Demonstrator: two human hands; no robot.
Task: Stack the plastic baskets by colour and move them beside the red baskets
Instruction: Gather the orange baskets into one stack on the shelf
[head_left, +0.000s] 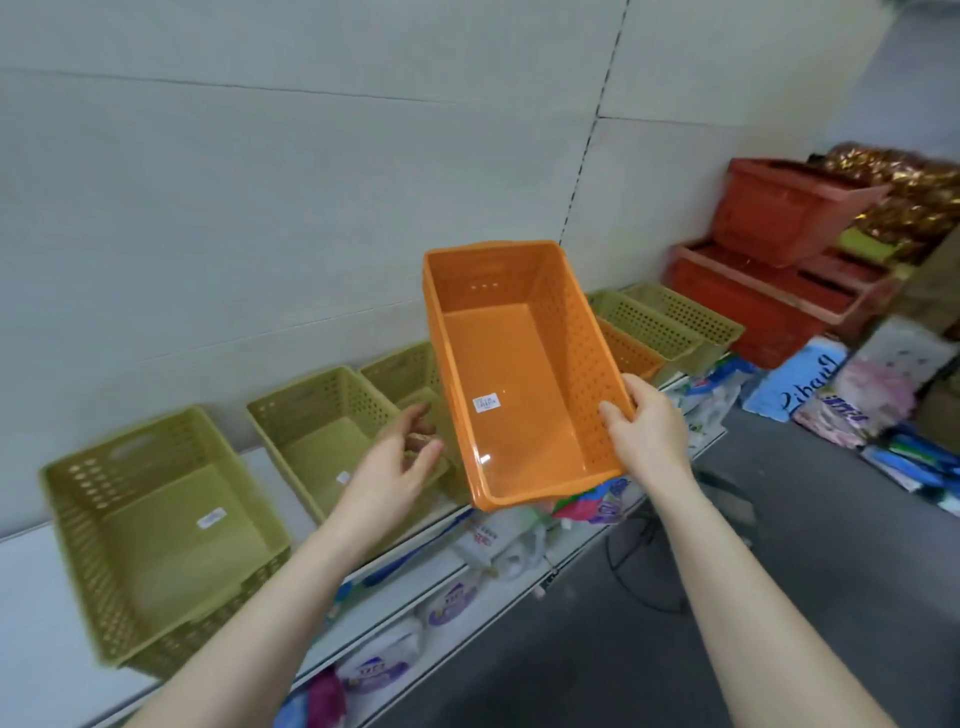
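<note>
My right hand (647, 423) grips the right rim of an orange perforated basket (511, 374) and holds it tilted in the air above the shelf. My left hand (400, 460) hovers open just left of that basket, not touching it. Green baskets stand in a row on the white shelf: one at the near left (156, 525), another (317, 431) beside it, a third (402, 374) partly hidden behind the orange one. Further right sit a second orange basket (628, 353) and two green ones (670, 322). Stacked red baskets (769, 260) stand at the far right.
The white shelf (31, 582) runs along a grey wall. Packaged goods (395, 654) fill the lower shelf under it. Bagged items (852, 395) lie on the grey floor at the right, and gold wrapped goods (914, 192) pile behind the red baskets.
</note>
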